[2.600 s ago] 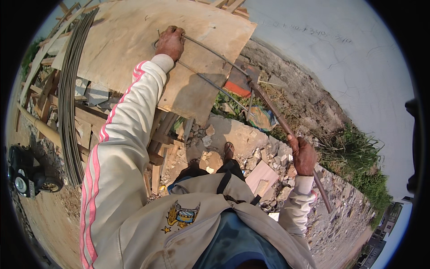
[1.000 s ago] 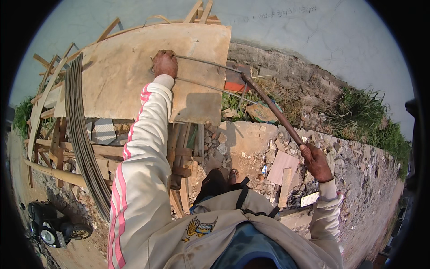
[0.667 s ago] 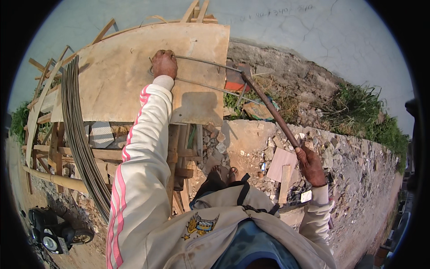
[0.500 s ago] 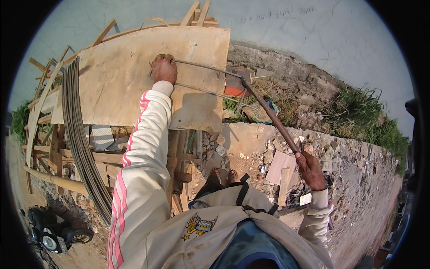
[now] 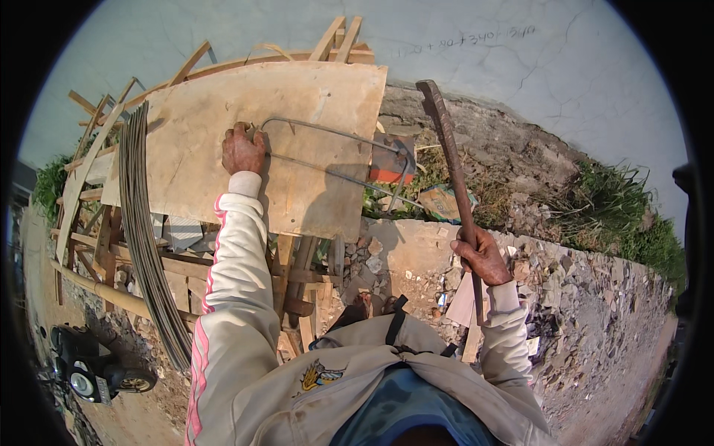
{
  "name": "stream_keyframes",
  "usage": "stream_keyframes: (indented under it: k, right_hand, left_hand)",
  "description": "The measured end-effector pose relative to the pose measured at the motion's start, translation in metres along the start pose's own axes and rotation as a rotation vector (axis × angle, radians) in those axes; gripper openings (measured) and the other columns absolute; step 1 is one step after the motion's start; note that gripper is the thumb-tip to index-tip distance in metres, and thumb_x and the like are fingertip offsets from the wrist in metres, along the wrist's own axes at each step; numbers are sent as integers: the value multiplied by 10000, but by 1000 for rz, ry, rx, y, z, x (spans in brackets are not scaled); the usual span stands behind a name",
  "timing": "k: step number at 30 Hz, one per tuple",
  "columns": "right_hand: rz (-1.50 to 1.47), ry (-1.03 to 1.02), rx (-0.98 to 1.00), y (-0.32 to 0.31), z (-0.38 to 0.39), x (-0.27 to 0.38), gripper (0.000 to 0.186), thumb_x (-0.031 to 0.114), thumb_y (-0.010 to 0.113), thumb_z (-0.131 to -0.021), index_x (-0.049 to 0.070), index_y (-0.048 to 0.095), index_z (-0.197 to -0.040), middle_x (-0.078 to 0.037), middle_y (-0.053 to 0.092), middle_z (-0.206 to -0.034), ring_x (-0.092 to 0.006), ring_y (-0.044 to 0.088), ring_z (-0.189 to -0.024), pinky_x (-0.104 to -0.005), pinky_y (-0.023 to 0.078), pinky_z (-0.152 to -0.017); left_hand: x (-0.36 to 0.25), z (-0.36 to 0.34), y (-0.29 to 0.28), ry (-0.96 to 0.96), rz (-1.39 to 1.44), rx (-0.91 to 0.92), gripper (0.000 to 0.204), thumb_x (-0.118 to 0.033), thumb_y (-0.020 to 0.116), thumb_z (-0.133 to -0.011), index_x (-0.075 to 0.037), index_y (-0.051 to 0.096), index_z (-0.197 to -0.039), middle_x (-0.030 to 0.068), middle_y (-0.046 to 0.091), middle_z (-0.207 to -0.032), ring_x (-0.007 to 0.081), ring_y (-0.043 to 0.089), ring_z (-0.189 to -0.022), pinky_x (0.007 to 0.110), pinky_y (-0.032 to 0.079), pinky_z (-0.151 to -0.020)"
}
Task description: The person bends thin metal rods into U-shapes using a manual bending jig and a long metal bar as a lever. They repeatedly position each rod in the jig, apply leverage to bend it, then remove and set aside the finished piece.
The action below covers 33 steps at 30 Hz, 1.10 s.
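Observation:
My left hand (image 5: 244, 151) is over the pale wooden board, its fingers curled round the near-left end of a bent steel rod (image 5: 320, 130). This rod forms a long, narrow loop with two long sides, lying across the board and reaching past its right edge. Its far right corner lies over a red and dark box (image 5: 390, 167). My right hand (image 5: 487, 256) is wrapped round a rusty steel bar (image 5: 451, 152) with a notched, bent head. That bar stands roughly upright in the view, apart from the rod.
A bundle of thin steel rods (image 5: 141, 215) hangs over the left part of the wooden board (image 5: 201, 97). Timber pieces (image 5: 338, 37) stick out behind it. Rubble (image 5: 587, 297) covers the ground at right, beside a cracked wall (image 5: 580, 67). A motorcycle (image 5: 89, 364) stands at lower left.
The rusty bar's head has come off the rod's corner and swung up and away. My right hand has moved left and up; my left hand has shifted left and slightly nearer.

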State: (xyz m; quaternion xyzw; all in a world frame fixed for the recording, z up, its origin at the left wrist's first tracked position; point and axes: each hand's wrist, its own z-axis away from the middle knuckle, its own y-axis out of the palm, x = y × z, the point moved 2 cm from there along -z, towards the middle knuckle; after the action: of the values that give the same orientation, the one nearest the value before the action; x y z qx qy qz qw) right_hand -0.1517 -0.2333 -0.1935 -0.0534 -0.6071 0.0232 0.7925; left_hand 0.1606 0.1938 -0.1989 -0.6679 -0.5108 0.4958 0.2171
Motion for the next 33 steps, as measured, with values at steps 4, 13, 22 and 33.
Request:
stream_keyframes:
  k: [4,13,22,33]
  right_hand:
    - [50,-87,-159,43,-74,1,397,396,735,-928,93,549,-752,41,472,-573,-44,401,-459,-255,311,-420]
    - [-282,217,99,45,-101,22,207,208,688,-949,22,613,-897,-16,526,-544,-63,370,-337,-251,259,-300]
    - [-380,40,137,23,-111,60,140,136,722,-923,43,617,-925,11,511,-600,-55,383,-381,-237,293,-322]
    - [-203,-74,-1,5,-169,46,167,144,741,-909,45,626,-979,19,546,-646,-48,439,-412,-223,347,-339]
  left_hand:
    - [-1,-15,11,-7,-203,169,393,-366,671,-863,-109,659,-1160,156,657,-1171,372,619,-1124,485,516,-934]
    - [32,-49,8,-87,15,436,297,-306,650,-864,-104,758,-1053,180,725,-1083,331,683,-1050,415,523,-938]
    - [3,-63,-49,7,1085,209,231,-188,715,-913,-48,731,-1096,-39,623,-824,74,489,-703,236,420,-648]
    - [32,-22,-31,-374,1499,334,391,-229,536,-1010,72,623,-1243,148,710,-1064,187,664,-836,319,554,-783]
